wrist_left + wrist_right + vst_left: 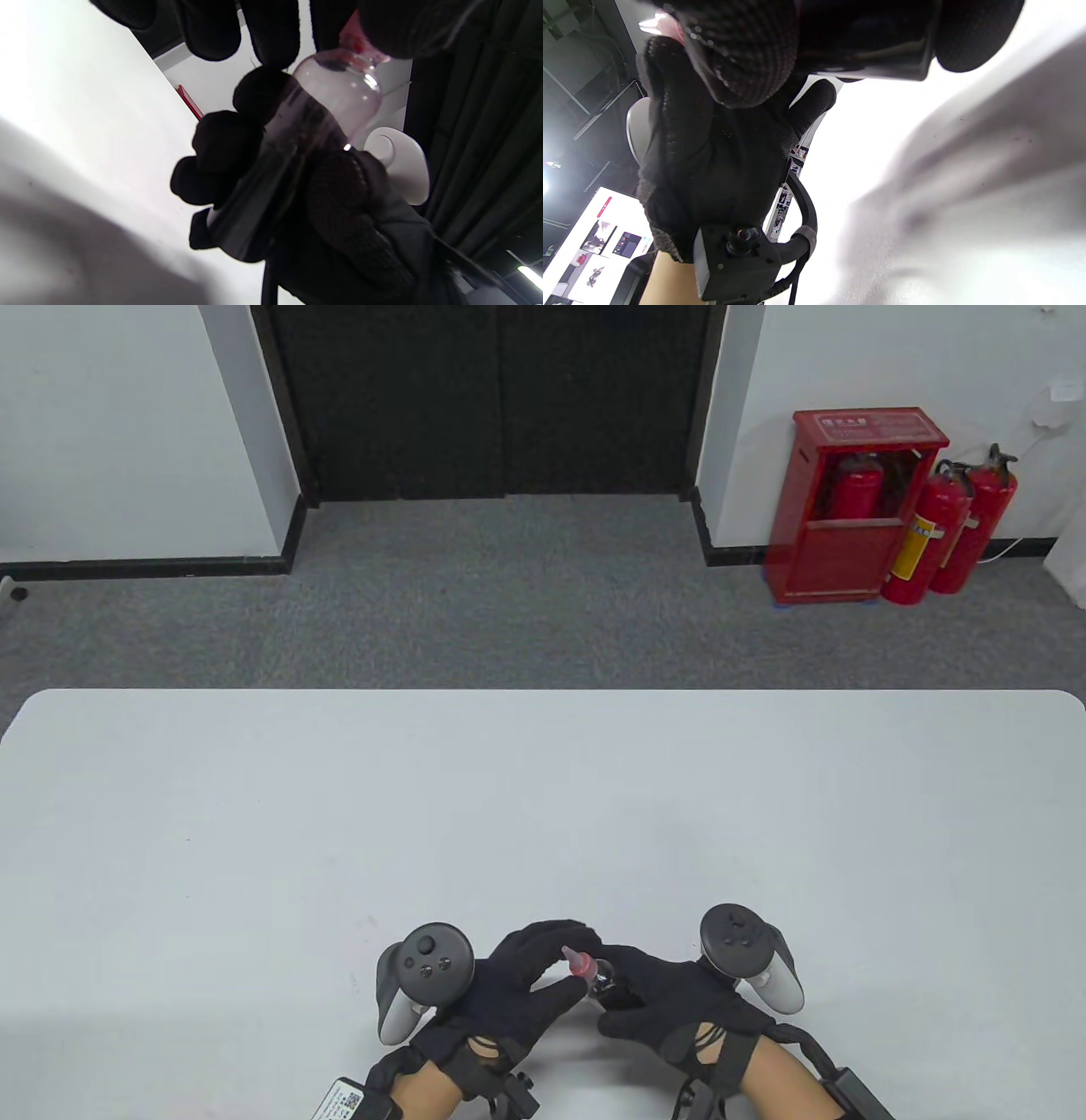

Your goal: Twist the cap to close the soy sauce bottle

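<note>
Your right hand held the soy sauce bottle low over the near edge of the white surface, roughly centred in front of you. In the left wrist view that grip was wrapped around the bottle's dark lower body, fingers curled on one side and thumb on the other, with the clear shoulder showing above them. The bottle leaned with its neck toward your left. Your left hand sat just beside it, and its fingertips closed around the red cap at the top of the neck. Whether the cap was fully seated could not be told. Both trackers rode on the backs of your hands, facing up. Red fire extinguishers stood on the floor against the far wall.
</note>
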`<state>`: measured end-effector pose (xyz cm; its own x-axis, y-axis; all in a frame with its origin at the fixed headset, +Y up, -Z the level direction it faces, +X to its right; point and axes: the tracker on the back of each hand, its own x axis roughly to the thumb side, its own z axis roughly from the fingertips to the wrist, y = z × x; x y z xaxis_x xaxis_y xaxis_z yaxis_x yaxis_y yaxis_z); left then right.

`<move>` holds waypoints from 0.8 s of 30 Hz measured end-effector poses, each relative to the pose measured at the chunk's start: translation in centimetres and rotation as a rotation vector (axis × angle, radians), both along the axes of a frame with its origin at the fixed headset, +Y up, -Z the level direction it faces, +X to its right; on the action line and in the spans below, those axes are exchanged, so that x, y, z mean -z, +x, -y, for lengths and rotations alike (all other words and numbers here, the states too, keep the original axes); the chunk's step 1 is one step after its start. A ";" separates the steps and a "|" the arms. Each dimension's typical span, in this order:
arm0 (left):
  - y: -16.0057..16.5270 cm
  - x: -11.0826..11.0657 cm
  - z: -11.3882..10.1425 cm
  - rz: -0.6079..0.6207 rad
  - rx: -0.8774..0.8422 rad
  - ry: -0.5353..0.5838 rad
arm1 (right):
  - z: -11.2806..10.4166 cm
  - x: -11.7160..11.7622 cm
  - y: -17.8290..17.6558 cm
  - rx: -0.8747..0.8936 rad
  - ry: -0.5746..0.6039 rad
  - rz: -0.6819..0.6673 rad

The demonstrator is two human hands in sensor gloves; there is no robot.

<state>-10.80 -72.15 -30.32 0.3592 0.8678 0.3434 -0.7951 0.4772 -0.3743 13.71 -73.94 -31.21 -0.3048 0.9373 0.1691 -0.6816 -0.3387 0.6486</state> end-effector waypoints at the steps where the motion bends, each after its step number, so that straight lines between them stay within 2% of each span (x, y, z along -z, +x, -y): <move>1: 0.0 0.0 0.0 0.007 -0.001 -0.001 | 0.0 0.0 0.0 0.003 0.001 -0.001; 7: 0.3 0.0 0.1 0.050 -0.021 -0.022 | 0.0 0.0 0.0 0.008 -0.009 -0.006; 12: 0.2 -0.2 -0.2 0.012 0.019 0.012 | 0.0 -0.1 -0.1 0.011 -0.014 -0.003; 17: 0.3 -0.2 -0.1 0.025 -0.011 -0.008 | -0.1 -0.1 0.0 0.013 0.001 0.011; 24: 1.0 -0.8 -0.4 0.010 0.063 0.063 | -0.1 -0.1 0.0 0.019 0.009 0.020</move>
<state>-9.81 -71.74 -29.57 0.4089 0.8202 0.4001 -0.7589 0.5491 -0.3500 13.69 -73.82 -31.10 -0.2908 0.9412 0.1718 -0.7005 -0.3318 0.6318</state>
